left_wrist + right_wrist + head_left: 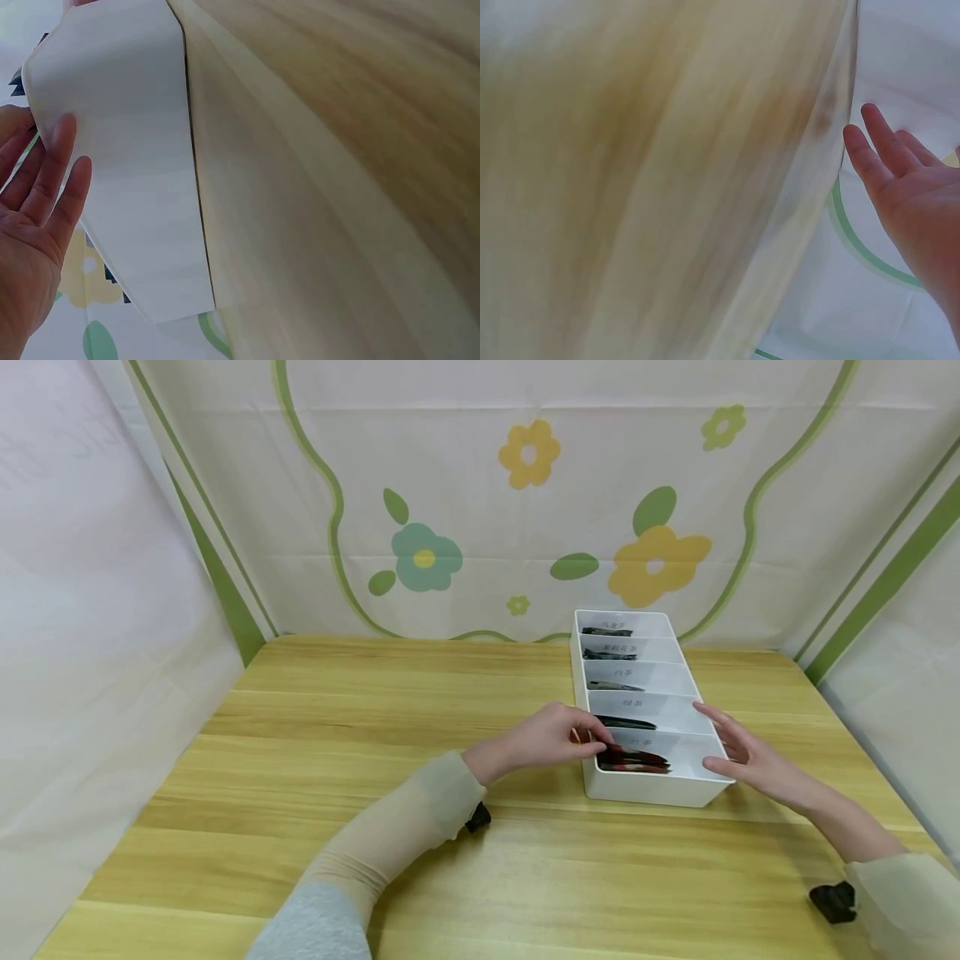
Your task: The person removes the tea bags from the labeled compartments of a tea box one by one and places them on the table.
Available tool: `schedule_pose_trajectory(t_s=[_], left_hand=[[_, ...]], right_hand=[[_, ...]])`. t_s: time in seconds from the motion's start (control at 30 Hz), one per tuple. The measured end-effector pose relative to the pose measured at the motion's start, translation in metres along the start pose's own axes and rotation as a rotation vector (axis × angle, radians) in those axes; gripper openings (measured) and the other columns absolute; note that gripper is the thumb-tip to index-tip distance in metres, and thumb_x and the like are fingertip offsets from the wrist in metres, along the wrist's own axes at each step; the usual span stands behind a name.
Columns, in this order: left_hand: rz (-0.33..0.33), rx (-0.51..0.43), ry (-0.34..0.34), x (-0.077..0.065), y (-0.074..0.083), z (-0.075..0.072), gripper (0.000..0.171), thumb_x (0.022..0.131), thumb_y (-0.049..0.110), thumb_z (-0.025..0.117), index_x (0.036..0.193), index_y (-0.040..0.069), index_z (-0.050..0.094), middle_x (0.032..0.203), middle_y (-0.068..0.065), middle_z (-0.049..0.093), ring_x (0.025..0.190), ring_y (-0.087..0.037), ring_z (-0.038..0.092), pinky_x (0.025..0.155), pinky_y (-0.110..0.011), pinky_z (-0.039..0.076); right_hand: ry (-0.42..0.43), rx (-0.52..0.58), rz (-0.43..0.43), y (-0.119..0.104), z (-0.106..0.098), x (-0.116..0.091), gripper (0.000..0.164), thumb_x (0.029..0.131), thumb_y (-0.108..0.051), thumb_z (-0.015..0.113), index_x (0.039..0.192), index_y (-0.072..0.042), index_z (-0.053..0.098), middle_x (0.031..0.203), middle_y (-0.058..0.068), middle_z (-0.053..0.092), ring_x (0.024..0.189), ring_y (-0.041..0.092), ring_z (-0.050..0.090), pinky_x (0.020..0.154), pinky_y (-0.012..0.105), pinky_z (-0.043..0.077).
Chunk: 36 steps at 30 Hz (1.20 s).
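Note:
A white divided box [645, 791] stands on the table, with tea sachets lying in its compartments and printed labels on the inner walls. My left hand [551, 739] reaches over its left rim, thumb and forefinger pinching the left end of a red tea sachet [637, 760] in the front compartment. In the left wrist view, the other fingers [54, 172] of that hand spread along the box's outer side wall [127, 165]. My right hand [757, 764] is at the right rim, fingers extended and spread, holding nothing.
Dark green sachets [625, 722] lie in the compartment behind, and dark packets [609, 654] sit farther back. The wooden table [360, 710] ends at a flower-printed cloth [480, 477] close behind the box. White cloth [90, 610] also hangs at the sides.

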<state>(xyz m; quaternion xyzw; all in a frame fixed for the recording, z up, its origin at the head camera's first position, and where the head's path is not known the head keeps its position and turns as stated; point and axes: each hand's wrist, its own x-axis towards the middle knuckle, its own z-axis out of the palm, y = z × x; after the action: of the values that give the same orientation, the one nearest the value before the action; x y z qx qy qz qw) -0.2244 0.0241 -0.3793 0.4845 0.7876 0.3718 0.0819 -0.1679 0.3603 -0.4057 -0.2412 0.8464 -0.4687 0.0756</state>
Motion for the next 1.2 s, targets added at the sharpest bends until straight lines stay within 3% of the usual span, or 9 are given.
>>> schedule_pose_trajectory(t_s=[0.17,0.4,0.6,0.83,1.07,1.2], left_hand=[[-0.005,-0.011,0.03,0.003,0.0,0.001,0.009,0.091,0.011,0.07,0.097,0.008,0.076,0.086,0.004,0.071,0.069,0.003,0.058,0.056,-0.016,0.044],[0.006,0.001,0.058,0.004,-0.002,0.002,0.006,0.089,0.012,0.072,0.091,0.008,0.076,0.08,0.005,0.071,0.067,0.004,0.058,0.054,-0.017,0.041],[0.003,-0.023,0.093,0.003,-0.004,0.003,0.005,0.089,0.011,0.072,0.091,0.008,0.075,0.083,0.003,0.071,0.068,0.003,0.058,0.057,-0.016,0.045],[0.029,-0.057,0.152,0.003,-0.001,-0.002,0.006,0.088,0.008,0.072,0.093,0.006,0.075,0.088,-0.001,0.072,0.07,0.002,0.06,0.062,-0.016,0.049],[0.122,-0.102,0.246,0.006,0.003,-0.01,0.004,0.087,0.004,0.072,0.091,0.004,0.075,0.085,-0.004,0.072,0.068,0.003,0.06,0.065,-0.018,0.052],[0.129,-0.131,0.277,0.005,0.01,-0.019,0.004,0.087,0.004,0.072,0.091,0.003,0.075,0.085,-0.004,0.072,0.07,0.002,0.061,0.064,-0.021,0.053]], right_hand=[[0.0,-0.004,0.008,-0.001,0.0,0.0,0.077,0.097,0.002,0.054,0.157,-0.014,0.011,0.16,0.017,0.009,0.123,-0.016,0.028,0.09,0.007,0.033],[0.001,0.001,0.004,0.0,0.001,0.001,0.076,0.097,0.003,0.054,0.157,-0.015,0.011,0.16,0.016,0.009,0.123,-0.016,0.028,0.09,0.007,0.034],[0.001,-0.002,0.004,0.0,0.001,0.001,0.076,0.097,0.002,0.053,0.157,-0.015,0.011,0.16,0.016,0.008,0.123,-0.016,0.027,0.09,0.007,0.033],[0.004,0.005,-0.008,0.001,0.0,0.001,0.076,0.097,0.003,0.053,0.157,-0.014,0.011,0.16,0.003,0.01,0.125,-0.015,0.026,0.091,0.007,0.032],[0.003,0.009,0.0,0.002,0.001,0.0,0.075,0.097,0.003,0.052,0.157,-0.015,0.011,0.16,0.001,0.012,0.124,-0.016,0.027,0.09,0.007,0.033],[0.007,0.011,0.01,0.002,0.001,-0.001,0.075,0.097,0.002,0.053,0.157,-0.015,0.011,0.159,0.002,0.013,0.123,-0.016,0.028,0.09,0.008,0.034]])
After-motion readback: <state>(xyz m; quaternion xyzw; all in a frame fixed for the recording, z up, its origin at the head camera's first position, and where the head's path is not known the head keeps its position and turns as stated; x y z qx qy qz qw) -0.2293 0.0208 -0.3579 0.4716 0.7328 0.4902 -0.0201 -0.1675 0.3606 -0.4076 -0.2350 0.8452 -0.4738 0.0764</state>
